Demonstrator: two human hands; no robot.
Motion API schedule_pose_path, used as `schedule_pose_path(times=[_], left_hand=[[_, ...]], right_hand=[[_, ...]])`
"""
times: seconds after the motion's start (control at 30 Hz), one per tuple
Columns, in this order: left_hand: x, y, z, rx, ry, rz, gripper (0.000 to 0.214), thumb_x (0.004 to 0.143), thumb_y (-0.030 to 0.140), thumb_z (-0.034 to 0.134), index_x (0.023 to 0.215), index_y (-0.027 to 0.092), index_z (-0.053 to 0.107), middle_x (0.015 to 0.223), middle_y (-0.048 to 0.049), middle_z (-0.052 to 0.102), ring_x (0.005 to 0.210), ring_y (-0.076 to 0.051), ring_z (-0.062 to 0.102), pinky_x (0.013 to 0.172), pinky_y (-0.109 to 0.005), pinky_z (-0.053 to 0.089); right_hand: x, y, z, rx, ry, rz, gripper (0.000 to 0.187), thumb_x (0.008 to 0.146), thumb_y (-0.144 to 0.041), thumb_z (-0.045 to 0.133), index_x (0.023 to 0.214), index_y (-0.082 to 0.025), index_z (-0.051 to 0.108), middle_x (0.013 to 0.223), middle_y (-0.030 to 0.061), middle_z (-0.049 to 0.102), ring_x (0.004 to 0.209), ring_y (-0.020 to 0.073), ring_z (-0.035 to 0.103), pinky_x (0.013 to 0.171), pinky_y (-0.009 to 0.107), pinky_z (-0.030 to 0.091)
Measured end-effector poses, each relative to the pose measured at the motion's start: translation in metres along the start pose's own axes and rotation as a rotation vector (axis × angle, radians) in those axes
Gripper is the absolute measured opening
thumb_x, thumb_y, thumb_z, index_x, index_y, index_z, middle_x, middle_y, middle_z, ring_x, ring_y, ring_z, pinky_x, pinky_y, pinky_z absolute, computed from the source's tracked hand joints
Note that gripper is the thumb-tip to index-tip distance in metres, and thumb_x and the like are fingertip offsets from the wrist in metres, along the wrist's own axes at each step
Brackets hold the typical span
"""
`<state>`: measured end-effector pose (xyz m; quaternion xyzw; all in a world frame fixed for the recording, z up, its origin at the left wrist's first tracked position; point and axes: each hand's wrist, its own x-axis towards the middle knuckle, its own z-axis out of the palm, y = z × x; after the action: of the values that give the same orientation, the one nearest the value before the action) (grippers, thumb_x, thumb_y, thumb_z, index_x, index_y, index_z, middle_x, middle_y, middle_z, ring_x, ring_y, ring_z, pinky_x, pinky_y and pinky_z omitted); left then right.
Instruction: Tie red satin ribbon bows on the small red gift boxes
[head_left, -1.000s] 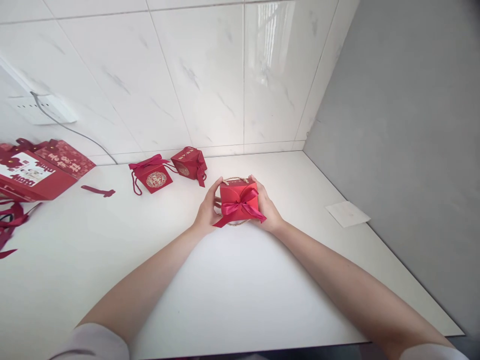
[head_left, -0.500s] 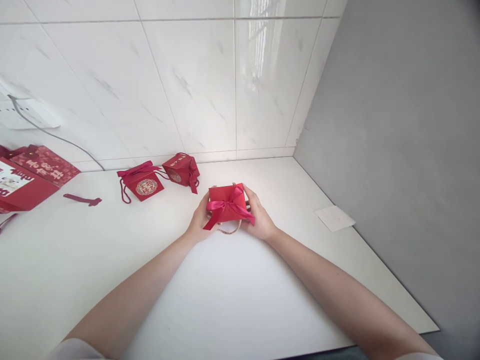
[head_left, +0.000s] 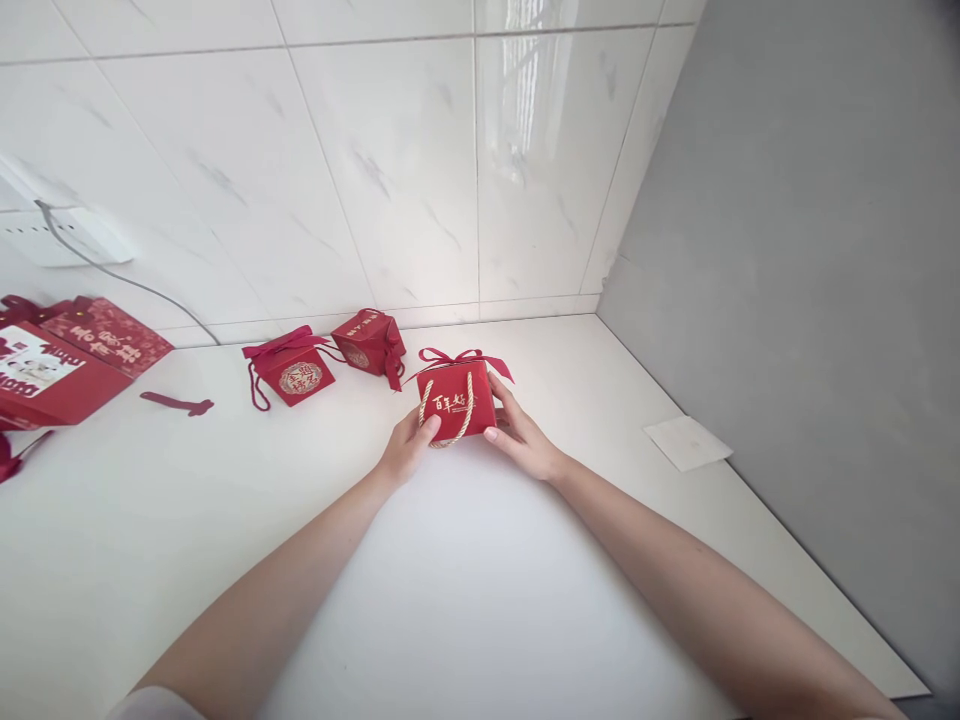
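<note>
The left hand (head_left: 406, 448) and right hand (head_left: 526, 442) pinch the red box (head_left: 451, 392) between their fingers, its bow (head_left: 455, 358) at the far edge, over the bench (head_left: 450, 570), to the right of 2 medallion boxes (head_left: 302, 379).

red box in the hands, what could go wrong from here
The ribbon bow at the top of the red box could get squashed or pulled loose if the box is turned. The rope handle hangs across the front by the left hand, so its thumb might snag it.
</note>
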<state>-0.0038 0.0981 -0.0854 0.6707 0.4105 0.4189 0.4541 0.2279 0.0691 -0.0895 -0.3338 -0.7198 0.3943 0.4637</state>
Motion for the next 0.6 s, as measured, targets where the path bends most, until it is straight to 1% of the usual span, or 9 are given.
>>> schedule_pose_path(times=[0.1,0.2,0.37,0.5,0.6], left_hand=[[0.0001,-0.0039,-0.0009,0.013,-0.008,-0.002,0.063,0.086,0.067,0.050,0.118,0.015,0.064,0.105,-0.0114,0.074,0.106,-0.031,0.067,0.091,-0.041,0.053],[0.0004,-0.0032,-0.0003,0.014,-0.037,0.016,0.063,0.087,0.067,0.049,0.121,0.015,0.063,0.107,-0.0116,0.074,0.108,-0.031,0.066,0.094,-0.042,0.051],[-0.0005,0.0013,0.0013,-0.022,-0.048,0.012,0.067,0.084,0.068,0.052,0.124,0.014,0.062,0.113,-0.0134,0.072,0.116,-0.033,0.062,0.097,-0.043,0.050],[-0.0016,0.0004,0.0006,-0.030,-0.041,0.009,0.067,0.085,0.069,0.049,0.120,0.013,0.063,0.117,-0.0138,0.071,0.115,-0.032,0.063,0.100,-0.043,0.048],[-0.0017,-0.0003,0.0002,-0.057,-0.050,0.010,0.068,0.086,0.067,0.049,0.124,0.013,0.062,0.120,-0.0137,0.070,0.118,-0.033,0.061,0.101,-0.043,0.048]], right_hand=[[0.0001,0.0040,-0.0001,-0.020,0.021,0.012,0.084,0.091,-0.056,0.053,0.156,-0.029,0.008,0.159,0.0129,0.024,0.123,0.0269,0.054,0.102,0.046,0.048],[0.0000,0.0041,-0.0003,-0.050,0.037,0.007,0.086,0.089,-0.058,0.055,0.155,-0.027,0.009,0.156,0.0158,0.029,0.114,0.0261,0.058,0.095,0.044,0.052],[-0.0006,0.0031,-0.0013,-0.074,0.043,-0.001,0.086,0.089,-0.058,0.055,0.155,-0.028,0.009,0.152,0.0162,0.032,0.109,0.0255,0.059,0.090,0.043,0.054],[-0.0014,0.0058,-0.0009,-0.100,0.061,-0.007,0.085,0.088,-0.056,0.057,0.154,-0.029,0.011,0.151,0.0154,0.032,0.105,0.0252,0.060,0.088,0.044,0.054],[-0.0018,0.0057,-0.0002,-0.104,0.058,-0.018,0.085,0.088,-0.054,0.059,0.154,-0.029,0.012,0.152,0.0152,0.031,0.106,0.0257,0.059,0.088,0.044,0.054]])
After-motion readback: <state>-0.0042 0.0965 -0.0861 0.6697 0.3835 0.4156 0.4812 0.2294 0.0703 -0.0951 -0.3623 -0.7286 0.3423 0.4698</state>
